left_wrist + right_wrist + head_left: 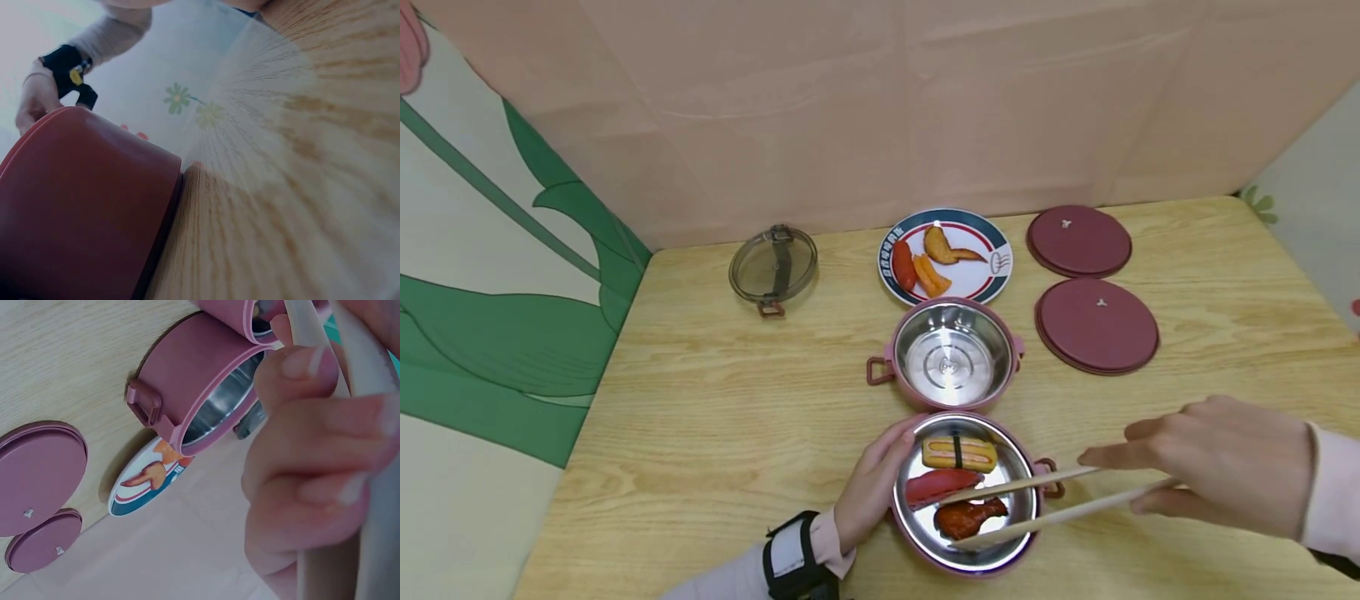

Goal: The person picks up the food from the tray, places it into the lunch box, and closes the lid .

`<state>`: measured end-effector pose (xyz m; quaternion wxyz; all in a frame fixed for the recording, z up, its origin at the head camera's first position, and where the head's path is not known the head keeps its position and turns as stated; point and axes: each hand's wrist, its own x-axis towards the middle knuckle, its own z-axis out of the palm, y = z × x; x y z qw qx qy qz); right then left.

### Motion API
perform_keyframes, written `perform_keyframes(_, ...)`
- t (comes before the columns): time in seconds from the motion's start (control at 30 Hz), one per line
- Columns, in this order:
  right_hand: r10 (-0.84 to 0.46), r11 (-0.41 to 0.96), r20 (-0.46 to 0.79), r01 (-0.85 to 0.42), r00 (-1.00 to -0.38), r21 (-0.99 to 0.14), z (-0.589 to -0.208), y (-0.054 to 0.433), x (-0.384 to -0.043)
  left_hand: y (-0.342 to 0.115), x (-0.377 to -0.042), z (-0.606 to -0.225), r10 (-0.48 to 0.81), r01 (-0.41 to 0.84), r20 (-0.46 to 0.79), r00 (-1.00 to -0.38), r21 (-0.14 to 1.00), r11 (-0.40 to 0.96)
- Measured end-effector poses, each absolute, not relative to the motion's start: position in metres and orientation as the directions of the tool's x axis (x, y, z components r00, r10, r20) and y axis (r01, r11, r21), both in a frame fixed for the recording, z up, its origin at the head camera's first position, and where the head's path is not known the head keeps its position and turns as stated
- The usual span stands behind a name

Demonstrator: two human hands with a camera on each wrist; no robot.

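My left hand (874, 473) holds the left side of the nearer pink steel-lined lunch box (1013, 457), thumb at the rim. Inside lie a toy chicken drumstick (962, 520), a red sushi-like piece (936, 487) and a yellow piece with a black band (936, 452). From the right, my right hand (1225, 471) grips a pair of chopsticks (1067, 515), spread apart. Their tips reach into the box on either side of the drumstick. In the left wrist view, the box's outer wall (94, 206) fills the lower left. Curled fingers (300, 450) hold the chopsticks in the right wrist view.
Directly behind stands a second pink lunch box (951, 367) with side handles. Beyond it, a plate (977, 289) carries a sausage, a chicken wing and an orange piece. Two dark red lids (1097, 325) lie to the right. A clear lid (752, 271) lies at the back left.
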<state>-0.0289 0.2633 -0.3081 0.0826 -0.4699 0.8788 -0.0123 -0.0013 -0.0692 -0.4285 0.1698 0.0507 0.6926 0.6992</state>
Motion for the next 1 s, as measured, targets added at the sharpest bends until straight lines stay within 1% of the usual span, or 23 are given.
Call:
perform_keyframes(0.13,-0.829,0.558,-0.115,-0.825,-0.548,-0.090,-0.3108,0.2629,-0.0282,-0.0691,-0.0010,-0.4289,0.305,-0.161,-0.159,-0.939,0.987,0.019)
perform_keyframes(0.27,-0.818,0.572,-0.135,-0.814,-0.559,-0.102,-0.3126,0.2633,-0.0280,-0.0689,-0.0010,-0.4287,0.303,-0.182,-0.177,-0.936,0.983,0.012)
perform_keyframes(0.47,-0.821,0.568,-0.127,-0.817,-0.556,-0.099,-0.3128,0.2637,-0.0280,-0.0689,-0.0019,-0.4286,0.305,-0.219,-0.206,-0.930,0.976,-0.009)
perform_keyframes(0.63,-0.817,0.574,-0.150,-0.811,-0.557,-0.114,-0.3118,0.2639,-0.0282,-0.0691,-0.0020,-0.4274,0.319,-0.221,-0.201,-0.926,0.975,-0.029)
perform_keyframes(0.83,-0.809,0.586,-0.170,-0.797,-0.563,-0.148,-0.3103,0.2635,-0.0290,-0.0688,-0.0017,-0.4252,0.304,-0.165,-0.164,-0.939,0.986,0.023)
perform_keyframes(1.0,-0.814,0.580,-0.142,-0.801,-0.564,-0.148,-0.3100,0.2634,-0.0279,-0.0679,-0.0017,-0.4232,0.279,-0.155,-0.168,-0.945,0.985,0.068)
